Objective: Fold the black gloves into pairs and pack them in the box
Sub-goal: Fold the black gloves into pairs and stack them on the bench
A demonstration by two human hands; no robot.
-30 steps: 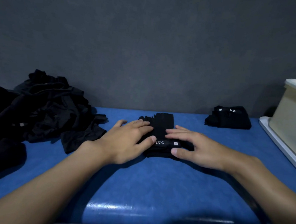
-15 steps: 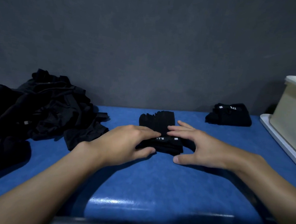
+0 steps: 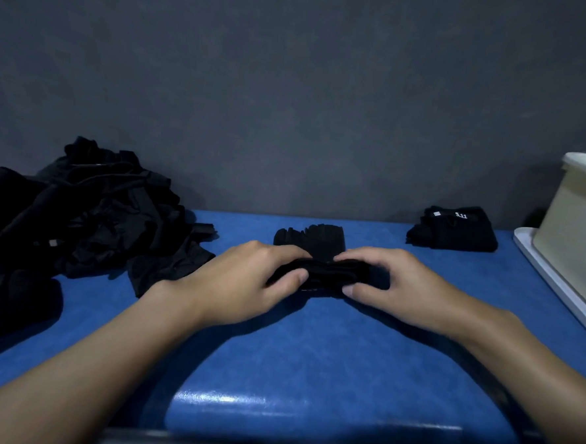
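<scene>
Blue padded desk (image 3: 310, 360) across the lower frame. Heap of loose black gloves (image 3: 96, 216) at left, cream plastic box (image 3: 579, 232) at the right edge, one folded black glove pair (image 3: 455, 231) near it. At centre lies the stacked black glove pair (image 3: 321, 244). A second ago flat palms pressed it; now left hand (image 3: 247, 280) and right hand (image 3: 394, 286) curl round its near cuff end and lift it. The fold is under way, packing still to come.

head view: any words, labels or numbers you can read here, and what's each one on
"5.11": white print on the folded pair, back right.
Small white tag left of it on the same pair: too small to read.
Small pale tag in the pile: blurred, unreadable.
Gloves gripped by the left hand and right hand: no text shows.
Box: no text shows.
</scene>
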